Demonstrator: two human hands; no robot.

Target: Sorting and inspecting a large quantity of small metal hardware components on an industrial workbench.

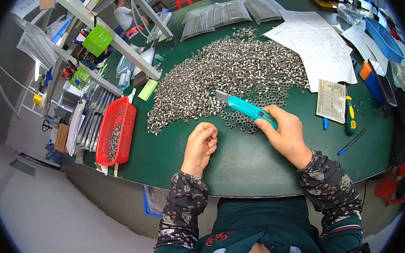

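My right hand [285,135] grips a teal utility knife [246,108] with its blade out, pointing up-left at the near edge of a large heap of small silver metal rings [227,73]. My left hand [200,145] is curled into a loose fist on the green table [176,152], just left of the knife; whether it holds a small part I cannot see. A few loose rings [237,121] lie between the two hands.
A red basket [118,127] with more rings sits at the table's left edge. Paper sheets [319,43], a blue tray [384,38], pens and a green-handled tool [349,116] lie to the right. Clear bags of parts [227,14] are at the far side. White shelving [107,34] stands on the left.
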